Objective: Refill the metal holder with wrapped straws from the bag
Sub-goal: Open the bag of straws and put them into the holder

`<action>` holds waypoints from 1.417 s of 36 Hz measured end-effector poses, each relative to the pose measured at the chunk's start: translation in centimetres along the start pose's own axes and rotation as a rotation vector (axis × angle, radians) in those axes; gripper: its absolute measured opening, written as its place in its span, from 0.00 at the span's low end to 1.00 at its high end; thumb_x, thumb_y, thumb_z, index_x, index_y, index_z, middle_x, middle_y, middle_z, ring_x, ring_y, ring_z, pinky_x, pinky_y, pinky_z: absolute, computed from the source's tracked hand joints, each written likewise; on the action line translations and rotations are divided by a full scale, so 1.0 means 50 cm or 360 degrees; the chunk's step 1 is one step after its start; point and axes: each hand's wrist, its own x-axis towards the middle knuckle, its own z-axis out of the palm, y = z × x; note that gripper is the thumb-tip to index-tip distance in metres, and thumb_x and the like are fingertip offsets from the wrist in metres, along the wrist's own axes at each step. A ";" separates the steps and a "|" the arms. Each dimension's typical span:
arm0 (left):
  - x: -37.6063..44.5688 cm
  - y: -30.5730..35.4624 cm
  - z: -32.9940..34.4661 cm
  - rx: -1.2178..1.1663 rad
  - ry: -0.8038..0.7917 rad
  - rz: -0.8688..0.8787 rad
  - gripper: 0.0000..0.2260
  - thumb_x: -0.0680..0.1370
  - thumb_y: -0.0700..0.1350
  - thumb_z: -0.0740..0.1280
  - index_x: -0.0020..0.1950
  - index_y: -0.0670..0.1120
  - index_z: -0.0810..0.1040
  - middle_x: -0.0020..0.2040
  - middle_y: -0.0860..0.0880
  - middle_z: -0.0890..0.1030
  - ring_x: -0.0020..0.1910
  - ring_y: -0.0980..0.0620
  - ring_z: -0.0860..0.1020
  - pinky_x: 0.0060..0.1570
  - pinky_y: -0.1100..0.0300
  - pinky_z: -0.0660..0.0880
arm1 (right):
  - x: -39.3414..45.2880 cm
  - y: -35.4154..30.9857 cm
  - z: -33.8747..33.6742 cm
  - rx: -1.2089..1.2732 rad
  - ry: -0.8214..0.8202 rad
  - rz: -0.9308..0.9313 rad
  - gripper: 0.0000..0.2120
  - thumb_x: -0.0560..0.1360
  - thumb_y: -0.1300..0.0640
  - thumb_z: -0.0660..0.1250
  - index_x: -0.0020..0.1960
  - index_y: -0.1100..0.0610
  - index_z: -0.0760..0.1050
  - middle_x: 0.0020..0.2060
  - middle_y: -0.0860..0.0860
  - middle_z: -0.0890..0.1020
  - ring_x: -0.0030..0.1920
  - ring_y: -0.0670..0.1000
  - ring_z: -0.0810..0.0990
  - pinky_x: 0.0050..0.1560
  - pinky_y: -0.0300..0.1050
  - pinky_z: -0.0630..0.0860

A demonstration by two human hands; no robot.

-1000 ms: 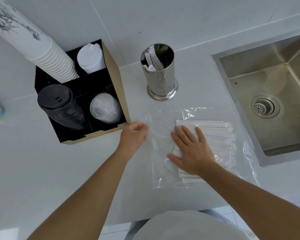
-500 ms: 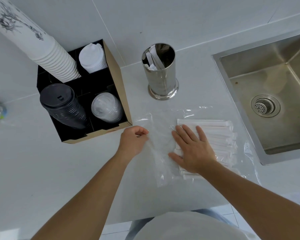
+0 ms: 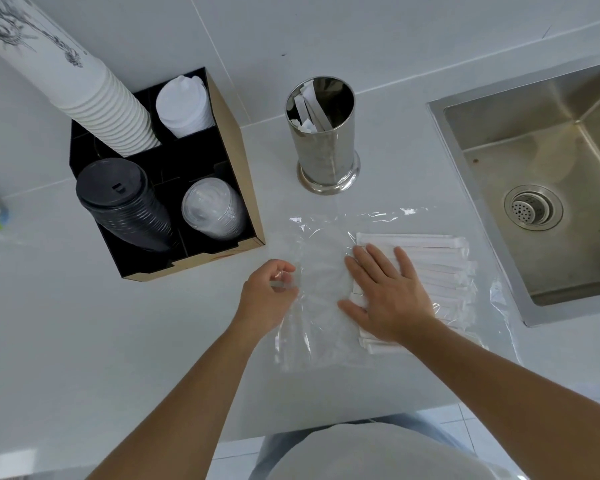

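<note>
Pinching bag [image 3: 321, 278] edge, left fingers [image 3: 284, 271]; straws [image 3: 440, 268] under right fingers [image 3: 378, 261].

Both forearms are bare, no sleeves, watch or rings showing. A pale grey top [image 3: 371, 452] covers the torso, above what may be blue jeans [image 3: 426, 426].

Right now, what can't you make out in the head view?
- Straw count in the metal holder: its wall hides all but the tips.
- Wrapped straws: partly under the right hand.
- Left hand grip on the bag: clear film, unclear edge.
- Sink: cut off at the frame's right edge.
</note>
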 end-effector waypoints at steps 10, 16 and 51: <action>-0.013 -0.032 -0.026 -0.0214 0.0135 -0.0128 0.11 0.69 0.39 0.72 0.41 0.52 0.73 0.40 0.46 0.82 0.35 0.52 0.78 0.33 0.58 0.74 | 0.001 0.000 0.000 0.0007 -0.0010 0.0023 0.35 0.75 0.33 0.53 0.74 0.54 0.67 0.75 0.50 0.66 0.75 0.53 0.61 0.74 0.61 0.51; -0.030 -0.040 -0.026 -0.0508 0.0121 -0.0260 0.18 0.72 0.40 0.71 0.57 0.50 0.68 0.40 0.46 0.84 0.32 0.51 0.78 0.39 0.56 0.77 | 0.002 0.001 0.001 -0.0026 -0.0044 0.0035 0.36 0.74 0.32 0.53 0.74 0.53 0.66 0.75 0.50 0.66 0.75 0.52 0.61 0.74 0.60 0.49; -0.166 -0.119 -0.020 -0.0804 -0.0223 -0.0602 0.14 0.70 0.31 0.73 0.53 0.39 0.79 0.40 0.42 0.82 0.38 0.48 0.82 0.40 0.59 0.80 | 0.034 0.079 -0.054 0.0568 0.0114 0.0111 0.26 0.74 0.55 0.68 0.69 0.64 0.71 0.67 0.61 0.74 0.67 0.61 0.73 0.69 0.51 0.65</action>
